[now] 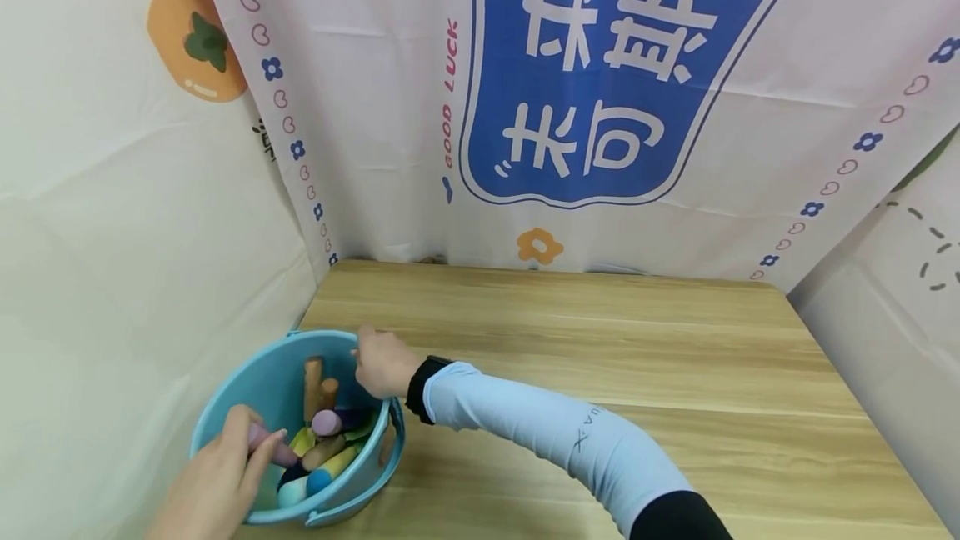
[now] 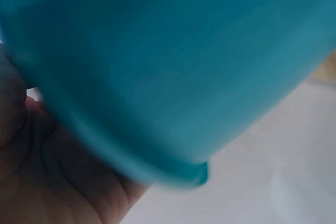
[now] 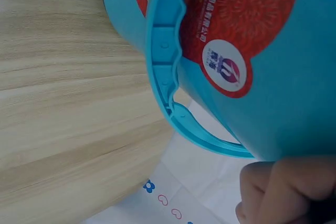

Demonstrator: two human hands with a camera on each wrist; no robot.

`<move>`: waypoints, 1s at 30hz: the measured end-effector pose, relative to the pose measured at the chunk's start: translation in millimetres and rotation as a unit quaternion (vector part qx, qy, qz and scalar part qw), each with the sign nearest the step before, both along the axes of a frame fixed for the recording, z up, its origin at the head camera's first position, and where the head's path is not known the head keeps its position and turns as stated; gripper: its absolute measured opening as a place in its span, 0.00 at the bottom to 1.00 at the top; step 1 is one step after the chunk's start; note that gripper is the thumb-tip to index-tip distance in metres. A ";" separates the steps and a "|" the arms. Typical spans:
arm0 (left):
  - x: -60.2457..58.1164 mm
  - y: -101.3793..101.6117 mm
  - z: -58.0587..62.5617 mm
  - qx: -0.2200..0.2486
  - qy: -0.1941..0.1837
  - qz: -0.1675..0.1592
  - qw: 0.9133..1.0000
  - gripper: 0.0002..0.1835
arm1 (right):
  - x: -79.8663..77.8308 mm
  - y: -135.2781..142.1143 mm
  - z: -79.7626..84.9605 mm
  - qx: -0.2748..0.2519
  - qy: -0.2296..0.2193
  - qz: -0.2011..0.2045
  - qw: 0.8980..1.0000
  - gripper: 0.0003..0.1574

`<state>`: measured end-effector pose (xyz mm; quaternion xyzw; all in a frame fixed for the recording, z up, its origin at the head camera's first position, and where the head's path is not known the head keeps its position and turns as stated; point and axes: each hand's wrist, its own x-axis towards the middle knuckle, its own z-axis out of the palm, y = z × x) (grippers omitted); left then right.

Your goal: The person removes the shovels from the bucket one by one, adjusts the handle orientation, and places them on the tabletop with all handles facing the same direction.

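Observation:
A light blue bucket (image 1: 247, 373) stands at the near left of the table. My left hand (image 1: 213, 473) reaches over its near-left rim and pinches a mauve rod-shaped piece (image 1: 279, 450) among the contents. On the far right side, my right hand (image 1: 384, 363) grips the bucket's rim; its curled fingers (image 3: 283, 190) show low in the right wrist view. Inside lie several pieces, including a brown stick (image 1: 312, 386), a lilac-ended piece (image 1: 327, 422) and a yellow piece with a blue end (image 1: 341, 462). The left wrist view has the bucket wall (image 2: 173, 66) hiding the fingertips.
The bucket's handle (image 3: 163, 56) hangs down its right side, beside a red label (image 3: 247, 24). A wood-grain table (image 1: 600, 357) extends to the right. White printed cloth (image 1: 375, 173) hangs behind the table, with a pale cloth wall (image 1: 112, 273) close by the bucket's left.

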<state>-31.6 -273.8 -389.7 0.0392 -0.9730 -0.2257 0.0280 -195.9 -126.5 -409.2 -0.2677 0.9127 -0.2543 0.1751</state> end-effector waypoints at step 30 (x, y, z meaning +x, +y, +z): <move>5.5 30.2 70.4 0.054 0.245 0.164 0.954 0.17 | -21.5 46.7 12.5 -0.241 -0.103 0.040 0.964 0.25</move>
